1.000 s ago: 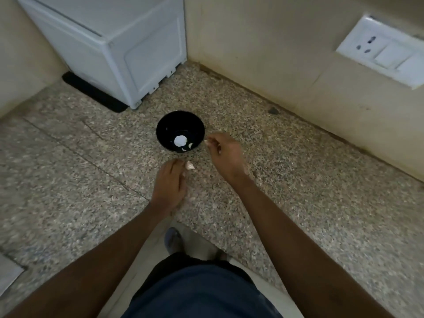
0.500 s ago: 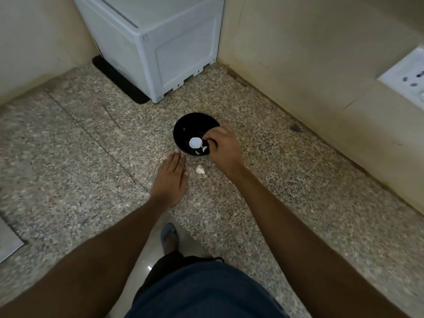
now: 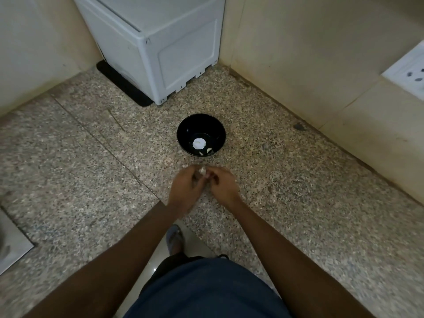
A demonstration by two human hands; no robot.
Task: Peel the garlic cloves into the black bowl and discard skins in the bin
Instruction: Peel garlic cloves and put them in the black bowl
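Both hands meet over the speckled stone counter (image 3: 298, 191), just short of the black bowl (image 3: 183, 131): the left hand (image 3: 183, 191) and right hand (image 3: 223, 188) each close curled fingertips on one small pale garlic clove (image 3: 202, 171) held between them. The bowl holds a white round piece (image 3: 198, 143) and two small peeled cloves (image 3: 206, 151) at its near wall. Risk, as judged: the clove is small and pinched only at the tips, so it could slip and drop onto the counter or floor; loosened skin could fall into the bowl, being so close. No bin is in view, so the discard route cannot be assessed. Motion blur hides the finger positions and whether any skin is lifted; a white appliance (image 3: 160, 49) stands behind
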